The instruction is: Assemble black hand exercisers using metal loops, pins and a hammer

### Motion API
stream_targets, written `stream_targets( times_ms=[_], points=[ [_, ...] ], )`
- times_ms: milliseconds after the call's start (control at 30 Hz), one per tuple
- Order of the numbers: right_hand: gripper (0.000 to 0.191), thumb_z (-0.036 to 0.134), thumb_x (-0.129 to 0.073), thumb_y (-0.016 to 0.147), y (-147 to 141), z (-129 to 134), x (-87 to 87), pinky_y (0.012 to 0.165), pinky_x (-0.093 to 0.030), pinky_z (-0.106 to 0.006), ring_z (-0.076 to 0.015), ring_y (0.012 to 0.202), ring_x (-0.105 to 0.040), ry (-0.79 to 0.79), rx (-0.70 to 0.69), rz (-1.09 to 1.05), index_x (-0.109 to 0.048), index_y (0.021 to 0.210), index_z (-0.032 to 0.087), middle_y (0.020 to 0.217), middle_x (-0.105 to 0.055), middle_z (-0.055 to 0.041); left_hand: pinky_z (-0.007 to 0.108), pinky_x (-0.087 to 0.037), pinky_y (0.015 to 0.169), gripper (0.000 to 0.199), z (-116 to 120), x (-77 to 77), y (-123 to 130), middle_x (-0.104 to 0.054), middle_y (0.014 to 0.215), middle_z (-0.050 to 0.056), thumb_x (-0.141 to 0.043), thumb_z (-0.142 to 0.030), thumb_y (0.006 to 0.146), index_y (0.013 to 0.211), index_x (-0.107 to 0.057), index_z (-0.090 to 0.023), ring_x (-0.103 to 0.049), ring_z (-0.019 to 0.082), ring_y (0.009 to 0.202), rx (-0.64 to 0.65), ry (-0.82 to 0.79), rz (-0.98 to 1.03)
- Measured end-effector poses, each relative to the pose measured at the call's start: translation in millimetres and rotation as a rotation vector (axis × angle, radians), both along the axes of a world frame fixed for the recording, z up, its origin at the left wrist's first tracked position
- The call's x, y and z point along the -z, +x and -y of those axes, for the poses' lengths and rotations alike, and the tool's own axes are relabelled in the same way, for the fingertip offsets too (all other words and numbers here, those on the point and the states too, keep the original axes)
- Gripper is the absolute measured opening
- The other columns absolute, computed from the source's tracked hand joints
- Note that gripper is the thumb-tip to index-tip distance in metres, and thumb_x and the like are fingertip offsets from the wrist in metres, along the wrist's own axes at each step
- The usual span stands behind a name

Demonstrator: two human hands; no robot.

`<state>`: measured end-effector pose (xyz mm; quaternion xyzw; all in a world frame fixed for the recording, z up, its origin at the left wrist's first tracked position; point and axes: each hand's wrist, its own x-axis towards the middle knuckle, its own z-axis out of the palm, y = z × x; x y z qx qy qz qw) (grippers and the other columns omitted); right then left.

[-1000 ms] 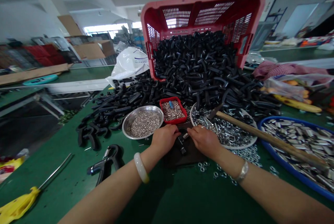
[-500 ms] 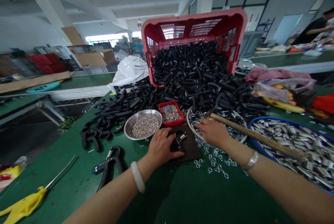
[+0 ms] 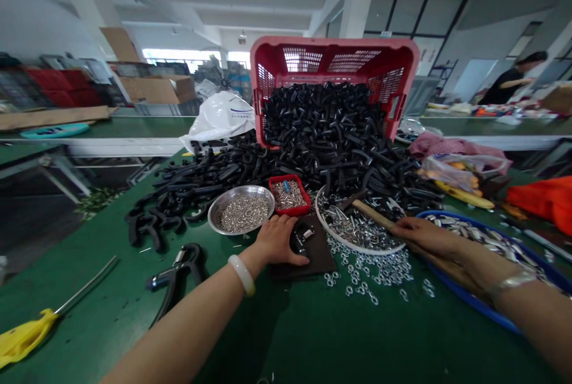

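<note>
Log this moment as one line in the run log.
left hand: on black spring tool | right hand: on wooden handle

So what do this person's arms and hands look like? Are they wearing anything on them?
The left forearm and right forearm are bare, with no sleeves, and the left hand and right hand wear no gloves. A smooth, pale, jade-like bangle circles the left wrist; a silver-coloured metal bracelet circles the right.

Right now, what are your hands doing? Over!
Left hand on black spring grip, on dark mat. Right hand at wooden handle. Loose silver nuts between them.
</note>
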<state>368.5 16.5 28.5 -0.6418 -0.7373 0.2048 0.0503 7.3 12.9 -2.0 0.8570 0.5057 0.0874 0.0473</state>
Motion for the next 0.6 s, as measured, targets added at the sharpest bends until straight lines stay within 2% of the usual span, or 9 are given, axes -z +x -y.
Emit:
stream_targets(
  times_ms=[67, 133, 267, 333, 467, 600],
  points=[
    [0.031, 0.042, -0.039, 0.079, -9.0, 15.1, -5.4, 0.052, -0.047, -0.028, -0.0188, 0.065, -0.061, -0.004, 0.055, -0.126, -0.058, 0.080, 0.017, 0.074, -0.065, -0.0082, 0.045, -0.032, 0.090, 0.100, -0.4, 0.5, 0.7, -0.047, 0.117, 0.012, -0.053, -0.075, 0.042, 0.121, -0.041, -0.015, -0.042, 0.031, 0.104, -0.008, 0.003, 0.001],
    [0.031, 0.042, -0.039, 0.079, -22.3, 34.8, -12.4, 0.049, -0.047, -0.029, -0.0189, 0.061, -0.060, 0.086, 0.089, -0.129, -0.057, 0.084, 0.017, 0.071, -0.064, -0.0086, 0.045, -0.033, 0.089, 0.100, -0.6, 1.6, 0.5, -0.048, 0.116, 0.012, -0.054, -0.075, 0.042, 0.121, -0.041, -0.016, -0.043, 0.031, 0.103, -0.011, 0.001, 0.007],
    [0.030, 0.038, -0.043, 0.078, -56.3, 74.0, -14.8, 0.072, -0.048, -0.037, -0.0236, 0.081, -0.059, 0.547, 0.008, 0.031, -0.056, 0.093, 0.016, 0.088, -0.061, -0.0129, 0.044, -0.031, 0.090, 0.099, -0.9, 2.8, 0.2, -0.047, 0.117, 0.012, -0.055, -0.075, 0.041, 0.121, -0.041, -0.016, -0.042, 0.031, 0.104, -0.010, -0.006, 0.026],
    [0.030, 0.035, -0.041, 0.080, -72.7, 87.6, -5.4, 0.079, -0.046, -0.038, -0.0238, 0.089, -0.058, 0.635, -0.065, 0.041, -0.054, 0.100, 0.017, 0.097, -0.060, -0.0134, 0.044, -0.031, 0.090, 0.099, -0.8, 2.2, 0.5, -0.047, 0.117, 0.012, -0.055, -0.074, 0.041, 0.121, -0.041, -0.017, -0.042, 0.031, 0.104, -0.017, -0.016, 0.028],
    [0.031, 0.029, -0.037, 0.080, -91.8, 96.2, 13.3, 0.072, -0.049, -0.038, -0.0226, 0.081, -0.061, 0.529, -0.138, 0.067, -0.055, 0.104, 0.019, 0.096, -0.063, -0.0116, 0.044, -0.033, 0.088, 0.098, -0.4, 0.5, 0.8, -0.048, 0.115, 0.012, -0.057, -0.073, 0.041, 0.120, -0.042, -0.017, -0.043, 0.031, 0.103, -0.022, -0.023, 0.031],
    [0.035, 0.036, -0.037, 0.081, -84.1, 84.3, 2.5, 0.065, -0.049, -0.032, -0.0195, 0.072, -0.062, 0.391, -0.078, 0.007, -0.055, 0.104, 0.018, 0.088, -0.066, -0.0090, 0.043, -0.031, 0.092, 0.098, 1.6, 1.4, -0.1, -0.046, 0.120, 0.012, -0.056, -0.071, 0.044, 0.124, -0.039, -0.015, -0.041, 0.031, 0.107, -0.010, -0.017, 0.035]
  ],
)
